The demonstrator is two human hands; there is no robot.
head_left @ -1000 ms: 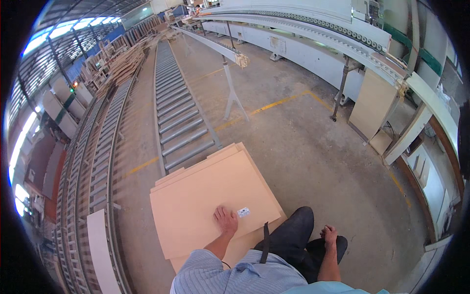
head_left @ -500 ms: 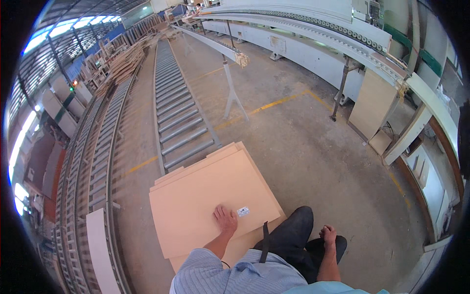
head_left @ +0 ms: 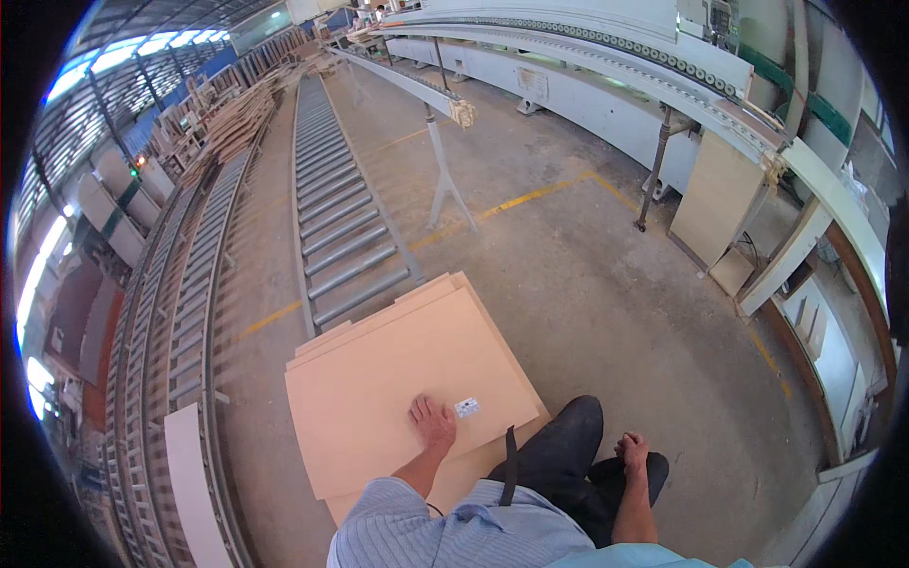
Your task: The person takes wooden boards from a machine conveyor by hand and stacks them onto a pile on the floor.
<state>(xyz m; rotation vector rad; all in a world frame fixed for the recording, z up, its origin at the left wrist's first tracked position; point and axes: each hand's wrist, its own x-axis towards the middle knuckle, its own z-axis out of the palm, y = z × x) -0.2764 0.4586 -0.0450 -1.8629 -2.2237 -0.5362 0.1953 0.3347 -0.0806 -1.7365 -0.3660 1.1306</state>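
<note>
My left hand (head_left: 433,422) lies palm down on the top panel (head_left: 365,379) of a stack of flat tan boards, its fingers stretched out and slightly apart. Just right of those fingers is a small white printed label (head_left: 467,407) stuck on the panel. The boards below jut out unevenly at the far edge and on the right. Beside my dark-trousered right leg hangs my right hand (head_left: 632,451), its fingers curled into a loose fist. I see nothing held in it, and it touches no board.
A roller conveyor (head_left: 350,248) runs away beyond the stack. More roller tracks (head_left: 201,322) lie to the left, with a pale board (head_left: 194,483) on the nearest. A long white machine (head_left: 568,104) stands at the right, with a support stand (head_left: 445,180) before it. Yellow lines (head_left: 530,200) mark the floor.
</note>
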